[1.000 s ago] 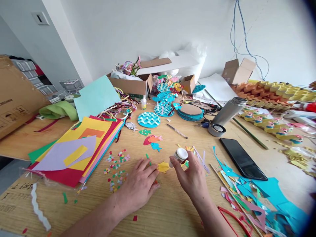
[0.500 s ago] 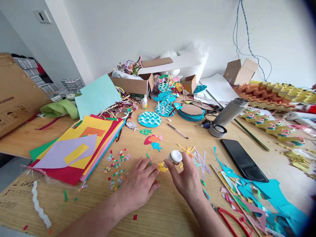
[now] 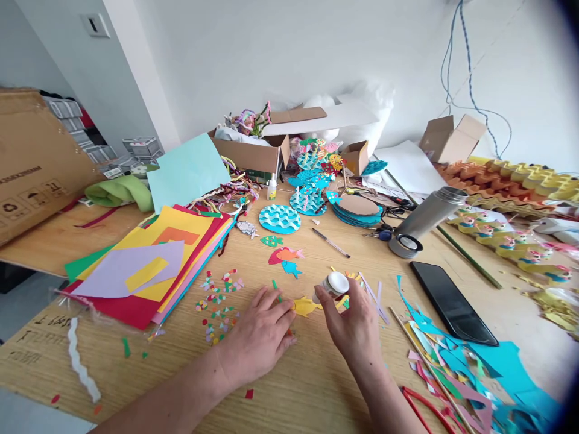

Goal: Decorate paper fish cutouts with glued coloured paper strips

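My right hand (image 3: 355, 319) grips a small white bottle (image 3: 335, 283) with its round white end facing up, held close to the right end of a yellow paper fish (image 3: 305, 306). My left hand (image 3: 260, 325) lies flat on the table, fingers stretched out, its fingertips at the left end of that fish. A thin green paper strip (image 3: 277, 287) pokes out by the left fingers. Beyond lie a blue paper fish (image 3: 291, 268), an orange one (image 3: 287, 254) and a green one (image 3: 272, 241). The bottle's lower end is hidden by my right fingers.
Small paper dots (image 3: 217, 304) lie left of my hands, near stacked coloured paper (image 3: 136, 271). On the right are a phone (image 3: 452, 301), a steel flask (image 3: 429, 214), paper scraps (image 3: 497, 367) and red-handled scissors (image 3: 420, 404). A pen (image 3: 331, 242) lies farther back.
The view has shifted a little. My right hand has moved slightly right with the bottle, and more of the yellow fish shows. My left hand has stayed about in place.
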Demonstrator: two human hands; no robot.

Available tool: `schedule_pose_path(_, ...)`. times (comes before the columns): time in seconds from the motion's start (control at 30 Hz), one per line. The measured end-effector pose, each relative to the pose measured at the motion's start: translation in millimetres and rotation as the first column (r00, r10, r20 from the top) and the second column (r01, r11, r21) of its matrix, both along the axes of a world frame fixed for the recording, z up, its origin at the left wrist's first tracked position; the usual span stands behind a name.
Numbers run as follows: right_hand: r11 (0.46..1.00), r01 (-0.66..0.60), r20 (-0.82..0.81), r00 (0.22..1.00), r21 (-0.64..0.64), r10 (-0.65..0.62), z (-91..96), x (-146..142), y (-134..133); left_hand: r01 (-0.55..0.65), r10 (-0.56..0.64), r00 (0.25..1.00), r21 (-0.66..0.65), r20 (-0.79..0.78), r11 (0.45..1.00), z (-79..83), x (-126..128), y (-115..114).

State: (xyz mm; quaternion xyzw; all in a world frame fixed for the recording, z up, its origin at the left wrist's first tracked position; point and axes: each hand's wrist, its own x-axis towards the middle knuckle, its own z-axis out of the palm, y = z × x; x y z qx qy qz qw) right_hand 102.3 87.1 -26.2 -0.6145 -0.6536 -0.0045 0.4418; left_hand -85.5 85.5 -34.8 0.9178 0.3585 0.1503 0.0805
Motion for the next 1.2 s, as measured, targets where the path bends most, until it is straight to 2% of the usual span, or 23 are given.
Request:
schedule_pose_path(0.13, 0.998, -0.050, -0.007, 0.999, -0.027, 0.050, -0.2, -3.4, 2.2, -0.004, 0.004, 1.000, -0.009, 0.002, 1.000, -0.2, -0.1, -0.4)
schedule_pose_path(0.3, 1.000, 0.015, -0.003, 1.000, -0.023, -0.015, -0.2, -4.6, 4.3, -0.005, 0.005, 1.000, -0.003, 0.013, 1.000, -0.1, 0.0, -0.5)
schedule_pose_path(0.47, 0.999, -0.030, -0.006, 1.000, -0.040, 0.030, -0.4, -8.3, 5.9, -0.006, 0.006, 1.000, -0.001, 0.013, 1.000, 0.8, -0.1, -0.7)
schedule_pose_path(0.63, 0.999, 0.025, -0.007, 1.000, -0.028, -0.026, -0.1, -8.1, 6.7, -0.008, 0.008, 1.000, 0.016, 0.000, 1.000, 0.5, -0.2, -0.7)
schedule_pose_path(0.77, 0.999, 0.002, -0.007, 1.000, -0.052, -0.003, 0.8, -7.9, 5.2, -0.004, 0.004, 1.000, 0.023, 0.010, 1.000, 1.3, -0.1, -0.8)
schedule_pose_path(0.93, 0.997, 0.070, -0.005, 0.997, -0.031, -0.071, 1.5, -4.4, 4.2, -0.010, 0.010, 1.000, -0.012, 0.013, 1.000, 2.5, 0.4, -1.6)
schedule_pose_path(1.1, 0.998, 0.038, 0.001, 0.999, -0.053, -0.038, 1.2, -1.9, 4.4, -0.015, 0.015, 1.000, -0.007, 0.009, 1.000, 2.2, 0.9, -1.4)
schedule_pose_path(1.2, 0.996, 0.082, 0.001, 0.997, -0.037, -0.082, 0.9, 1.3, 4.1, -0.014, 0.015, 1.000, -0.008, 0.009, 1.000, 2.0, 1.2, -0.9)
